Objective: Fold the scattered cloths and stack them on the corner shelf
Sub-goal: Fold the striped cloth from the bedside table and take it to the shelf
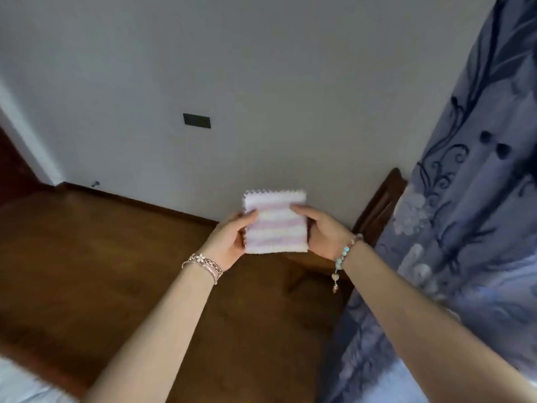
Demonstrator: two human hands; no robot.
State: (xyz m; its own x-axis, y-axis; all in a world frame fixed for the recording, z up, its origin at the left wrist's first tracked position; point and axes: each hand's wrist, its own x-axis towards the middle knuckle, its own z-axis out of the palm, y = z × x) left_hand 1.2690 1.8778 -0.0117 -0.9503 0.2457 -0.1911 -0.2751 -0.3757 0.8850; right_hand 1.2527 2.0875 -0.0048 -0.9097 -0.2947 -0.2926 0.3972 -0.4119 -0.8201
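A folded cloth [276,225] with pink and white stripes and a zigzag top edge is held up in front of the white wall. My left hand [231,242] grips its left edge, thumb over the front. My right hand [322,234] grips its right edge the same way. Just beyond and below the cloth stands a dark wooden corner shelf [377,205], partly hidden by my right hand and the curtain.
A blue floral curtain [465,199] hangs along the right side, reaching the floor. The brown wooden floor [101,257] stretches to the left. A dark wall plate [197,121] sits on the white wall. Something white [17,385] shows at the bottom left corner.
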